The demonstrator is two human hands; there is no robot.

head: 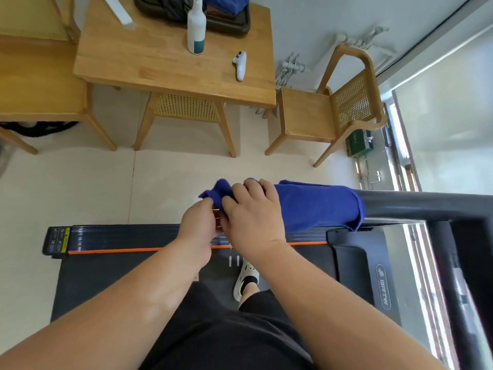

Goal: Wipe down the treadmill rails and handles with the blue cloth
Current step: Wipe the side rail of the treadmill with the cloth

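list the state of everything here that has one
cloth, draped over the rail, bunched at its left end
left hand, pinches the cloth's bunched end
right hand, grips the cloth
bottle, upright on the table
controller, lying flat on the table

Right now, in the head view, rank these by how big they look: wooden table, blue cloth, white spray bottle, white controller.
1. light wooden table
2. blue cloth, nearer the camera, so it looks enlarged
3. white plastic spray bottle
4. small white handheld controller
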